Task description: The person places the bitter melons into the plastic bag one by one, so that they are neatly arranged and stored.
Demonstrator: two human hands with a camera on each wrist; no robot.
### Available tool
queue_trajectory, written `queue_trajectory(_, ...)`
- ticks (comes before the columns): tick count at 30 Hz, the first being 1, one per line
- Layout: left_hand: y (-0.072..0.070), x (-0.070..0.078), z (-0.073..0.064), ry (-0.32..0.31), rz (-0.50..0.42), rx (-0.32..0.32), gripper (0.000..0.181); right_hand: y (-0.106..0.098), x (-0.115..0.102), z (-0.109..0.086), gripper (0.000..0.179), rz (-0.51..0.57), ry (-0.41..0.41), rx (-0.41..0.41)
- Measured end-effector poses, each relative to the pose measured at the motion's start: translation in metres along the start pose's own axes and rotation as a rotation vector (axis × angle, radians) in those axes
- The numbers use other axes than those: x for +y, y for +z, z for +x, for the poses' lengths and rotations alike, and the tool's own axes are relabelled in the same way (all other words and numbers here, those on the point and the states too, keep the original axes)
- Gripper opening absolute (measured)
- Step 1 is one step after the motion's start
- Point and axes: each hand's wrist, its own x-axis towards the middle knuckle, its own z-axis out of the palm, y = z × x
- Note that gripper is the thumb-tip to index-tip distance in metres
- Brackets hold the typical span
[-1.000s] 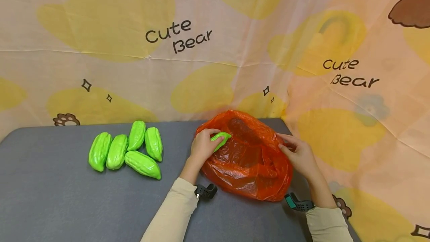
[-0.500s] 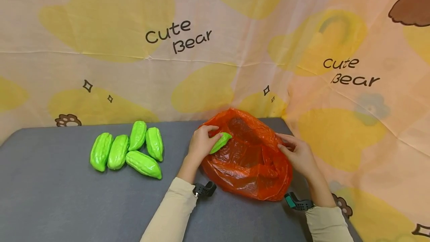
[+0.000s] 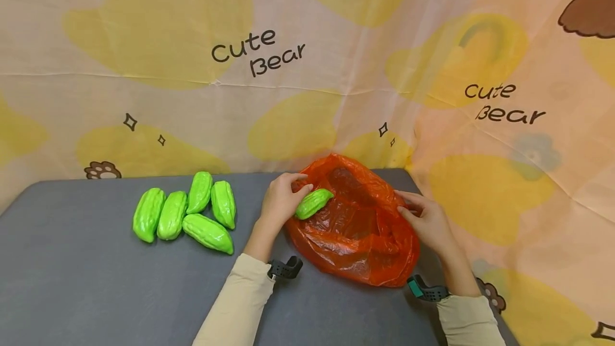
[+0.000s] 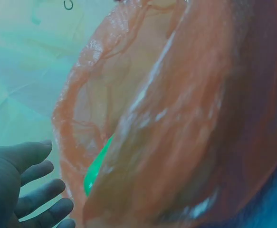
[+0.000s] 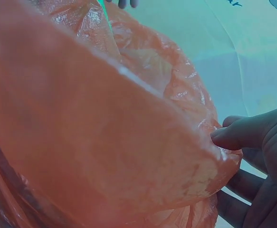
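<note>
Just inside the left rim of the red bag point(image 3: 355, 266) lies a green gourd point(image 3: 314, 203), probably firm and slick, best gripped round its middle. Beside that rim, the left hand point(image 3: 280, 199), fingers apart, holds nothing; the right hand point(image 3: 427, 223) pinches the bag's right rim.

Passage is offered in front of the pods point(image 3: 209, 233); toward the bag point(image 3: 353, 250) it is narrowed by the left hand point(image 3: 279, 199), and behind, barred by cloth point(image 3: 202, 111).
</note>
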Motion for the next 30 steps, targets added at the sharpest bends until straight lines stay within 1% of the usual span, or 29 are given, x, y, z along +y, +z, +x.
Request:
queue_trajectory(6, -0.015, -0.003, -0.001, 0.026, 0.032, 0.013, 0.036, -0.001, 0.001, 0.000, 0.038, 0.007, -0.002, 0.009)
queue_trajectory(13, -0.039, -0.008, -0.006, -0.008, 0.074, 0.037, 0.036, 0.003, 0.002, 0.002, 0.039, -0.004, -0.022, 0.000)
queue_trajectory(23, -0.069, -0.011, -0.011, 0.020, 0.126, 0.056, 0.039, 0.004, 0.004, 0.002, 0.039, -0.023, -0.015, -0.002)
queue_trajectory(30, -0.089, -0.022, -0.020, -0.006, 0.153, 0.049, 0.041, 0.005, 0.002, 0.002, 0.038, -0.030, -0.017, -0.007)
